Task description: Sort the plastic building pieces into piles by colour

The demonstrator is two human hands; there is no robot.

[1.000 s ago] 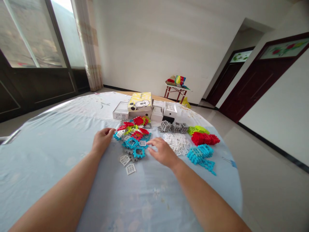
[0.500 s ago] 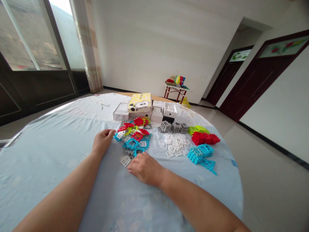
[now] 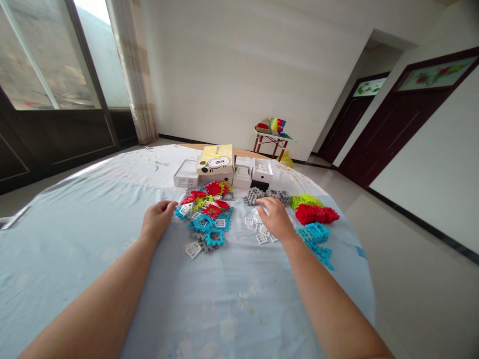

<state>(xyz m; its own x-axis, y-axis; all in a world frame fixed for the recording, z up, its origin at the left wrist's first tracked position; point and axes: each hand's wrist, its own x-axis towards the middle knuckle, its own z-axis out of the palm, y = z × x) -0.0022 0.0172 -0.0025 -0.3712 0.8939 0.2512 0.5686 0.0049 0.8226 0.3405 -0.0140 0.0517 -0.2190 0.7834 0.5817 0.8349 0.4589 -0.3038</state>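
My left hand [image 3: 159, 219] rests on the tablecloth at the left edge of a mixed pile of plastic building pieces [image 3: 212, 212] in red, blue, green, grey and white. Its fingers are curled together, and whatever they hold, if anything, is hidden. Over the heap of white window pieces [image 3: 251, 223] is my right hand [image 3: 276, 217], its thumb and fingers apart and nothing seen between them. Just beyond it lie grey pieces [image 3: 256, 196]. A blue square frame [image 3: 214, 238] and a white window piece [image 3: 193, 250] lie at the near end of the mixed pile.
Sorted green [image 3: 306, 201], red [image 3: 317, 214] and blue pieces [image 3: 315, 233] lie at the right. Behind the piles stand a yellow cartoon box [image 3: 215, 159] and white boxes [image 3: 186, 174]. A blue floral cloth [image 3: 224, 299] covers the round table.
My right hand has moved right and away from me, from the near end of the mixed pile to the white window pieces. The blue frame it covered now shows. My left hand stays put.
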